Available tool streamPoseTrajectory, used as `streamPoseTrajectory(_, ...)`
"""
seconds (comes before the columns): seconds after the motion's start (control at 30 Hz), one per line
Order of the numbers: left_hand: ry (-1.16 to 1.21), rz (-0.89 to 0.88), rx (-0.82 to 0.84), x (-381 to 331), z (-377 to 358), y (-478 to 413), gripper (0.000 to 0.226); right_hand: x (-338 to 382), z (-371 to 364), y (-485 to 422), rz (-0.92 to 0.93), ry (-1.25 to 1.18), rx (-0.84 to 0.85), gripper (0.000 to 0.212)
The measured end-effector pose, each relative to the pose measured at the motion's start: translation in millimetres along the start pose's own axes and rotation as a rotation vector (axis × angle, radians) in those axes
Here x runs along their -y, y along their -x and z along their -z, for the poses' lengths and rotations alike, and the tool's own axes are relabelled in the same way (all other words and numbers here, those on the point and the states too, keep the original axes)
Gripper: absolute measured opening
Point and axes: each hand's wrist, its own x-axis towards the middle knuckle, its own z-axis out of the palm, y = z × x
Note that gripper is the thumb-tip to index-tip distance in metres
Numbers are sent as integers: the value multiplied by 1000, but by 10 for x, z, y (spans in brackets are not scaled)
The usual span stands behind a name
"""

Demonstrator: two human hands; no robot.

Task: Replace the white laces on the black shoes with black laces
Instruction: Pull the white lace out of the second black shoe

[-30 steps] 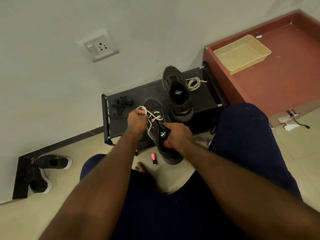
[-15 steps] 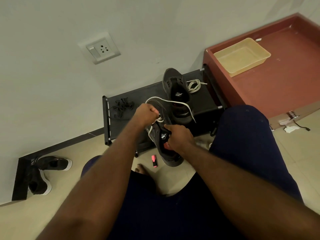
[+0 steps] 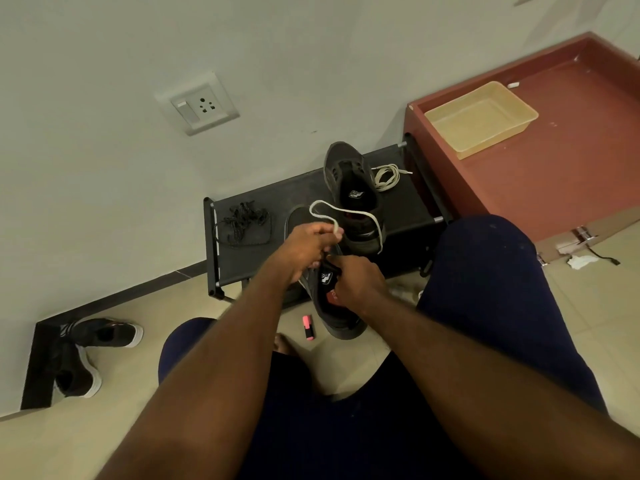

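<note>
Pinching the soft, limp white lace (image 3: 347, 211) in my left hand (image 3: 304, 247), I am gripping the light black shoe (image 3: 334, 311) beside it with my curled right hand (image 3: 360, 284); the lace is probably best taken near the eyelets.

Left hand (image 3: 306, 249): fingers curled, thumb and fingertips pinching white flat shoelace (image 3: 346, 212), knuckles up, sits at 10 o'clock of right hand.
Left forearm (image 3: 207, 368): bare, enters from 7 o'clock, points toward 1 o'clock, wrist straight.
Right hand (image 3: 360, 284): back toward camera, fingers curled over collar of black low-top sneaker (image 3: 341, 323), gripping it.
Right forearm (image 3: 485, 368): bare, enters from 4 o'clock, points toward 10 o'clock.
Hands just beside each other near frame centre.
</note>
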Motion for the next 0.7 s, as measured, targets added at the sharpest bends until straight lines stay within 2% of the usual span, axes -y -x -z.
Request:
streamPoseTrajectory(0.07, -307, -43, 274, -216, -12, 83, 21, 0, -12, -9, -27, -5, 0, 31)
streamPoseTrajectory(0.1, -460, -79, 339, -324, -12, 110, 25, 0, -14, -9, -34, -4, -8, 28)
streamPoseTrajectory(0.17, -682, -122, 378, -503, 18, 131, 32, 2, -17, -7, -19, 3, -16, 29)
streamPoseTrajectory(0.23, -781, -122, 365, -602, 72, 142, 35, -1, -12, -3, 4, -6, -8, 36)
streamPoseTrajectory(0.27, -793, -137, 314, -609, 97, 139, 36, 0, -7, 1, 9, -17, 0, 42)
streamPoseTrajectory(0.33, -730, -196, 103, -560, 142, 101, 36, -8, 9, 8, 7, -30, 11, 53)
streamPoseTrajectory(0.43, -687, -213, -172, -331, 226, 22, 23, -16, 22, 20, 4, -53, 3, 58)
streamPoseTrajectory(0.53, -744, -107, -259, 33, 291, -60, 6, -12, 17, 27, -3, -60, -11, 57)
streamPoseTrajectory(0.7, -672, -74, -405, 399, 253, -54, 18, -1, -1, 29, 0, -59, -19, 47)
